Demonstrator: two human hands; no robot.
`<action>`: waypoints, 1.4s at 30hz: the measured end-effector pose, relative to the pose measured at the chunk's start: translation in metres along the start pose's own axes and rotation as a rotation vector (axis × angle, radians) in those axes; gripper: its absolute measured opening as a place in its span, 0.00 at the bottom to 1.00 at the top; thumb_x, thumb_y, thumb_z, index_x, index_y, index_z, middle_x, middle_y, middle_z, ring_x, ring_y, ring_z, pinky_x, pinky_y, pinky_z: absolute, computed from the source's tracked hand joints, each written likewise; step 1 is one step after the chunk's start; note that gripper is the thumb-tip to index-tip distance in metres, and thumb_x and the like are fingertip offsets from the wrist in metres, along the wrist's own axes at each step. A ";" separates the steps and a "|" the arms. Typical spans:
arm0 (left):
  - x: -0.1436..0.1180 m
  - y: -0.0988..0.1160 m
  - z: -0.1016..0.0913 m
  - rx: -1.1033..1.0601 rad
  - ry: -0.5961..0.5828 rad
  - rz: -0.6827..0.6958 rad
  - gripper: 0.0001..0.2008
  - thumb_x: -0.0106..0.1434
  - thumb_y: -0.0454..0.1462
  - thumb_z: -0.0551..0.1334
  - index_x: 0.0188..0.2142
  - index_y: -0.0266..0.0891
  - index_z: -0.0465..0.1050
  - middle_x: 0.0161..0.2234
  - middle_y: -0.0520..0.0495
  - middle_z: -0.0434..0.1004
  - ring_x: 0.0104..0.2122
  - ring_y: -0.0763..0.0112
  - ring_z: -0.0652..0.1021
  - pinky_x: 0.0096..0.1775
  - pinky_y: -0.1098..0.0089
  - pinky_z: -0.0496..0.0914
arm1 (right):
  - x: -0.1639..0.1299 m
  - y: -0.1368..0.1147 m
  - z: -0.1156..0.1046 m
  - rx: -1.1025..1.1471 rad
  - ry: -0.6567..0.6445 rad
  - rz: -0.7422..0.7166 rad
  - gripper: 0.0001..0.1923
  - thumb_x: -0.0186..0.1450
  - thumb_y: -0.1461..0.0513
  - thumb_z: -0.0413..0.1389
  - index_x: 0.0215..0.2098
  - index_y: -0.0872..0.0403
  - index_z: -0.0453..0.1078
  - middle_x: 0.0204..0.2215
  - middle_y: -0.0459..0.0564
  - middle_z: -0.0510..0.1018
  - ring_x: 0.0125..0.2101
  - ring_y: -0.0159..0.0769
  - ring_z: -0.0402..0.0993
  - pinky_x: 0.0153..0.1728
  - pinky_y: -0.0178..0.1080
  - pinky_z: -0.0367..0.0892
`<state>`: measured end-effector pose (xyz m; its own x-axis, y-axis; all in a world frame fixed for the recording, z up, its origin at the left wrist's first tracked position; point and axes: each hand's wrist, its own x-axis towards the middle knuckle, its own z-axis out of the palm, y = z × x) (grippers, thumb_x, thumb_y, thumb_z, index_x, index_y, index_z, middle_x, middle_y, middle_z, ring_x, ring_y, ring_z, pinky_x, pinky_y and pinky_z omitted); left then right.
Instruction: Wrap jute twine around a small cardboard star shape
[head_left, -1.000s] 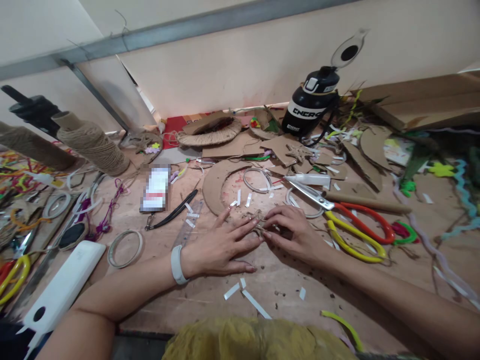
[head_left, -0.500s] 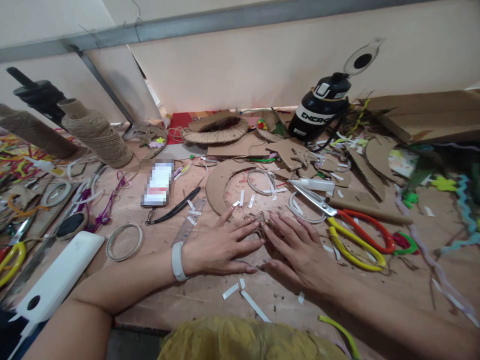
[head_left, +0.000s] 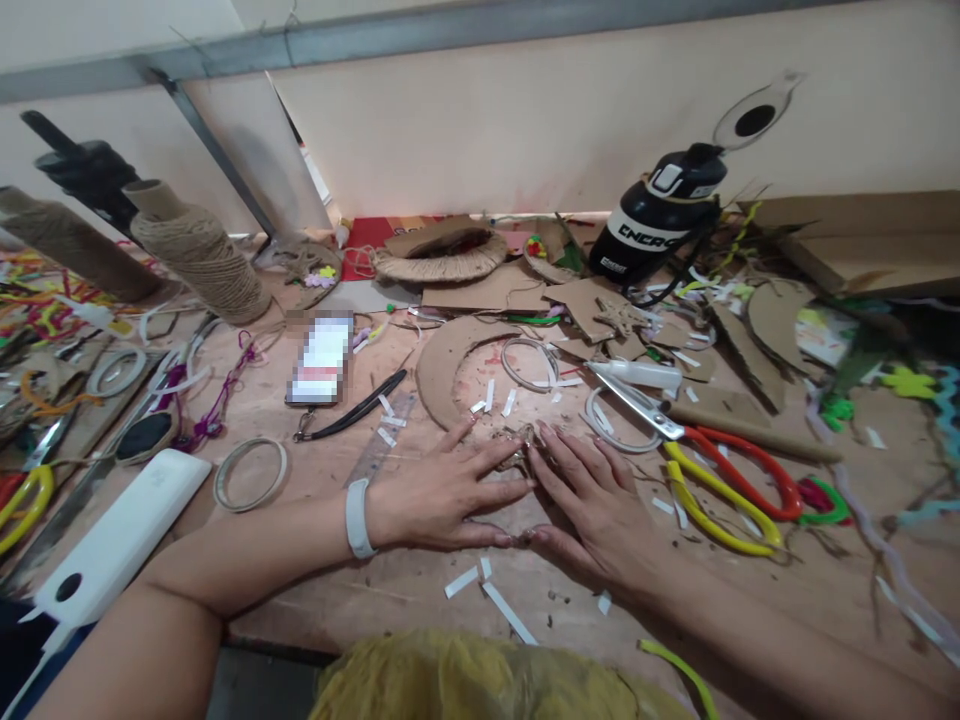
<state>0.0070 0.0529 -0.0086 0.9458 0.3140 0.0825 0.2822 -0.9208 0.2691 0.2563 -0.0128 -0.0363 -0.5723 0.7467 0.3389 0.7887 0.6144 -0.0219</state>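
Nearest the camera, along the front edge of the wooden table (head_left: 420, 590), lie a few white paper strips (head_left: 510, 610) and a yellow-green pipe cleaner (head_left: 679, 668). Just beyond them both hands lie flat, palms down and fingers spread: the left hand (head_left: 442, 492) and the right hand (head_left: 596, 510) meet at thumbs and fingertips, pressing on a small jute twine piece (head_left: 523, 447) that shows only past the fingertips. Nothing is pinched or lifted. Judging by this, the little piece is being pressed flat, perhaps to set it; how finished it is cannot be told, since the hands hide most of it. To the right lie scissors with red and yellow handles (head_left: 712, 475) and a white glue tube (head_left: 637, 373); to the left a clear ruler (head_left: 379, 450), a tape ring (head_left: 250, 472) and a white power bank (head_left: 120, 535). Farther off sit a cardboard crescent (head_left: 439, 365), a phone (head_left: 322, 358), a jute twine spool (head_left: 199, 255), a twine-wrapped ring (head_left: 442, 262) and a black bottle (head_left: 656, 215) by the wall.
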 end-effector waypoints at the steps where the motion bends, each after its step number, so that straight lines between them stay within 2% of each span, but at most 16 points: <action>1: 0.000 0.000 0.000 0.003 0.004 0.001 0.31 0.71 0.55 0.50 0.66 0.42 0.59 0.70 0.33 0.47 0.70 0.57 0.53 0.68 0.45 0.40 | 0.000 0.000 0.000 -0.002 -0.002 -0.001 0.37 0.71 0.46 0.45 0.70 0.61 0.51 0.65 0.68 0.62 0.66 0.55 0.51 0.62 0.58 0.46; 10: 0.001 0.000 -0.003 -0.009 0.037 0.015 0.30 0.71 0.54 0.52 0.65 0.41 0.61 0.69 0.32 0.51 0.70 0.57 0.53 0.68 0.45 0.40 | 0.002 -0.001 0.000 -0.007 -0.015 -0.013 0.39 0.71 0.45 0.46 0.70 0.61 0.51 0.66 0.70 0.61 0.66 0.58 0.51 0.60 0.61 0.49; 14: 0.001 0.000 -0.001 -0.010 0.046 0.004 0.29 0.71 0.54 0.52 0.64 0.42 0.62 0.69 0.33 0.52 0.68 0.55 0.58 0.68 0.44 0.40 | 0.005 0.001 -0.006 0.037 0.031 -0.016 0.37 0.71 0.47 0.46 0.70 0.60 0.49 0.64 0.69 0.63 0.64 0.57 0.56 0.60 0.61 0.50; 16: 0.000 0.000 0.001 -0.015 0.049 0.000 0.29 0.70 0.55 0.51 0.64 0.43 0.63 0.69 0.32 0.53 0.66 0.53 0.62 0.67 0.42 0.39 | 0.006 0.002 -0.011 0.084 0.095 0.015 0.33 0.71 0.52 0.48 0.70 0.58 0.50 0.62 0.66 0.67 0.62 0.55 0.61 0.60 0.59 0.53; 18: 0.000 0.000 0.002 -0.018 0.049 0.001 0.30 0.70 0.55 0.51 0.64 0.43 0.62 0.68 0.32 0.53 0.66 0.52 0.63 0.67 0.41 0.39 | 0.006 0.004 -0.015 0.113 0.150 0.069 0.26 0.70 0.59 0.51 0.65 0.55 0.58 0.55 0.61 0.74 0.56 0.52 0.68 0.57 0.55 0.57; 20: -0.001 -0.001 0.002 -0.015 0.044 0.001 0.30 0.70 0.56 0.51 0.65 0.44 0.61 0.68 0.32 0.53 0.66 0.52 0.62 0.67 0.41 0.39 | 0.007 0.004 -0.017 0.122 0.163 0.120 0.17 0.67 0.63 0.54 0.54 0.52 0.67 0.47 0.56 0.78 0.49 0.49 0.72 0.52 0.52 0.61; 22: -0.001 -0.001 0.002 -0.006 0.031 -0.004 0.31 0.70 0.56 0.50 0.66 0.44 0.60 0.69 0.32 0.52 0.67 0.53 0.60 0.66 0.41 0.39 | 0.008 0.004 -0.016 0.124 0.147 0.147 0.09 0.66 0.63 0.55 0.45 0.52 0.70 0.41 0.55 0.78 0.44 0.48 0.72 0.47 0.50 0.62; 25: -0.001 0.000 0.002 0.006 0.016 -0.007 0.31 0.71 0.56 0.49 0.67 0.45 0.58 0.69 0.32 0.51 0.68 0.55 0.59 0.67 0.41 0.38 | 0.011 0.004 -0.011 0.124 0.153 0.152 0.05 0.67 0.64 0.54 0.41 0.53 0.70 0.39 0.54 0.78 0.41 0.45 0.72 0.44 0.47 0.61; 30: -0.001 -0.001 0.003 -0.002 0.043 0.010 0.31 0.71 0.55 0.50 0.66 0.43 0.60 0.69 0.32 0.53 0.67 0.53 0.61 0.67 0.42 0.38 | 0.015 0.004 -0.008 0.160 0.187 0.140 0.04 0.69 0.66 0.53 0.38 0.51 0.70 0.35 0.50 0.78 0.38 0.41 0.72 0.42 0.44 0.61; 36: -0.001 -0.001 0.003 -0.002 0.036 0.001 0.30 0.70 0.56 0.50 0.65 0.44 0.61 0.68 0.33 0.54 0.67 0.53 0.61 0.67 0.42 0.37 | 0.013 -0.001 -0.011 0.247 0.192 0.096 0.05 0.69 0.68 0.53 0.40 0.53 0.68 0.36 0.50 0.79 0.38 0.39 0.74 0.42 0.44 0.61; 42: -0.001 0.000 0.002 0.002 0.022 -0.002 0.30 0.71 0.56 0.49 0.65 0.44 0.61 0.68 0.33 0.54 0.67 0.54 0.60 0.67 0.42 0.36 | 0.010 -0.004 -0.008 0.232 0.200 0.044 0.05 0.69 0.69 0.54 0.41 0.53 0.67 0.35 0.50 0.80 0.35 0.39 0.74 0.41 0.43 0.62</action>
<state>0.0066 0.0523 -0.0102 0.9417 0.3203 0.1029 0.2841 -0.9209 0.2671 0.2492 -0.0093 -0.0253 -0.4653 0.7228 0.5110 0.7262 0.6418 -0.2465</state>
